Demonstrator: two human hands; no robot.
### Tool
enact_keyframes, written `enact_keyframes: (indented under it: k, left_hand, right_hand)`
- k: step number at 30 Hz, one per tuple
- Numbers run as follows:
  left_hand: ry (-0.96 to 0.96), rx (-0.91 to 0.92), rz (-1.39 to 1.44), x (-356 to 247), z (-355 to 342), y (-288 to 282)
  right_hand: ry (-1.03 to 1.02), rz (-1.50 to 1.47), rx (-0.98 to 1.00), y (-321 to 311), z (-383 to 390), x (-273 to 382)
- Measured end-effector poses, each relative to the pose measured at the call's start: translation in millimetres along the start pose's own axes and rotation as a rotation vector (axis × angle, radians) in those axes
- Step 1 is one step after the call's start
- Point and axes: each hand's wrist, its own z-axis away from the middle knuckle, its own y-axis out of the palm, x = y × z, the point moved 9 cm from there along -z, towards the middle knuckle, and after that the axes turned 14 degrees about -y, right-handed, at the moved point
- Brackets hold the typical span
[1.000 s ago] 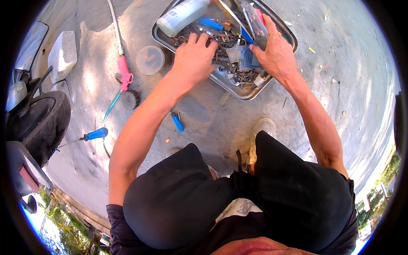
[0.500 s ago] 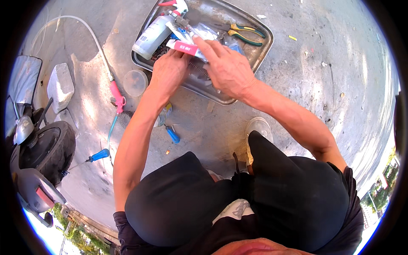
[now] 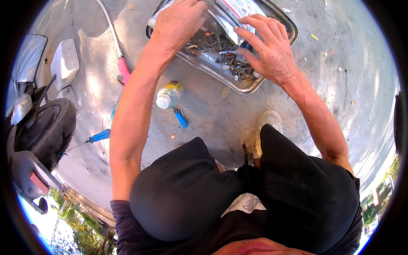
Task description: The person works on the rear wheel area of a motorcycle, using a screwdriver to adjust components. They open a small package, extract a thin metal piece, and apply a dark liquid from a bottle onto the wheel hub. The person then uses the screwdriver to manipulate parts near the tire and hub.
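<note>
My left hand (image 3: pixel 180 23) is over the left part of a metal tray (image 3: pixel 242 89), fingers curled together near the top edge of the view. What they hold, if anything, is hidden. My right hand (image 3: pixel 272 49) is open over the tray's right side, fingers spread and fingertips close to a white printed packet (image 3: pixel 243 9) and a silvery-white packet (image 3: pixel 226 26); I cannot tell whether they touch. Beneath lie a coil spring (image 3: pixel 216 36) and several small loose metal parts (image 3: pixel 242 70). A pale bottle, partly in view, is beside my left hand.
On the concrete ground stand a jar with a white lid (image 3: pixel 163 101) and, beside it, a blue-handled tool (image 3: pixel 181 119). Another blue-handled screwdriver (image 3: pixel 100 135) is near a scooter wheel (image 3: pixel 53 131). A hose with a pink air gun (image 3: pixel 123 70) and a stone block (image 3: pixel 65 62) are at left.
The pink-and-white tube is no longer seen in my hands. My left hand has moved up, and my right hand has shifted right and spread its fingers. More small parts show in the tray.
</note>
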Motion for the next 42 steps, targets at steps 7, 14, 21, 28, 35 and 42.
enact_keyframes:
  k: [7,14,21,28,35,42]
  left_hand:
    - [-0.123,-0.047,0.124,9,-5,-29]
    - [-0.147,0.069,0.117,20,30,-22]
    - [0.094,0.171,0.176,-26,54,21]
    - [0.357,0.197,0.273,-107,65,49]
    - [0.371,0.052,0.103,-141,63,85]
    - [0.430,-0.088,0.054,-148,54,91]
  right_hand:
    - [-0.101,0.012,0.330,52,21,18]
    - [-0.056,-0.016,0.115,28,14,-32]
    - [0.102,-0.241,0.067,5,5,-64]
    - [0.121,-0.298,0.095,3,-4,-72]
    - [0.186,-0.360,0.112,8,-6,-73]
    - [0.187,-0.406,0.114,8,-8,-80]
